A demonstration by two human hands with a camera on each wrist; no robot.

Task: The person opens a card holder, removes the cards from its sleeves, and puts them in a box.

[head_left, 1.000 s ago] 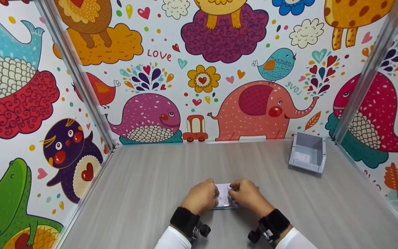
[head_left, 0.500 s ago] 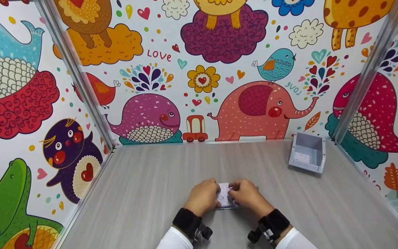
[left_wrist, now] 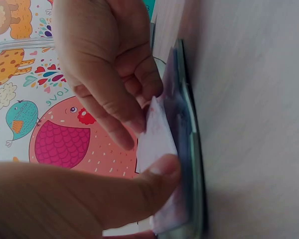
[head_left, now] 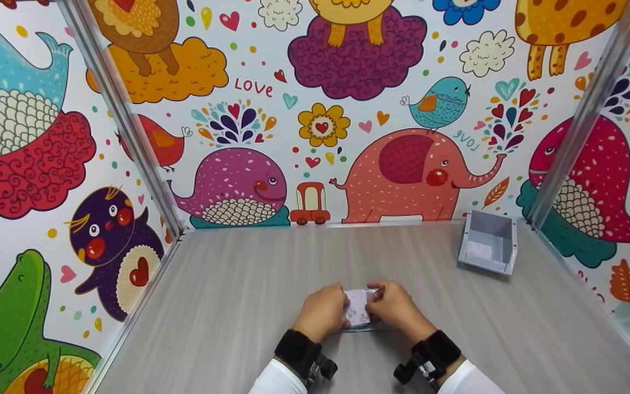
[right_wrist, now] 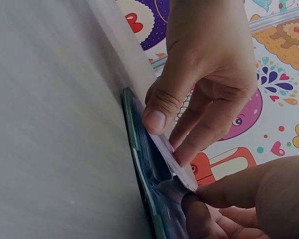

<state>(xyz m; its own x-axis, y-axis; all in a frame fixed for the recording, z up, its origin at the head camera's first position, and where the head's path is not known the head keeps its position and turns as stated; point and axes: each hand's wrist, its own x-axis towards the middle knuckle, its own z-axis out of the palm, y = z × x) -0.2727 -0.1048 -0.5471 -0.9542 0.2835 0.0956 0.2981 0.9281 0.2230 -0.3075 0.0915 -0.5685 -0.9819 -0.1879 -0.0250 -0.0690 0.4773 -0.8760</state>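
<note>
A pale card (head_left: pixel 356 309) with faint pinkish print lies over a flat card holder with a dark green cover (right_wrist: pixel 133 132) and clear plastic sleeves (right_wrist: pixel 172 194). My left hand (head_left: pixel 319 311) holds the card by its left side, thumb (left_wrist: pixel 164 167) on its face and fingers behind it. At the card's other side, my right hand (head_left: pixel 394 306) pinches the clear sleeve's edge between thumb and index finger, right at the card's corner. In the right wrist view the card stands tilted up from the sleeves. The hands hide both ends of the holder in the head view.
A grey open bin (head_left: pixel 487 243) with a pale card-like piece (head_left: pixel 480 250) inside stands at the back right of the wood-grain table (head_left: pixel 238 284). Printed cartoon walls (head_left: pixel 315 131) with metal corner strips close in the back and sides.
My right fingers have shifted slightly right, uncovering more of the card and the sleeve beside it. My left hand has moved a little to the right, still holding the card.
</note>
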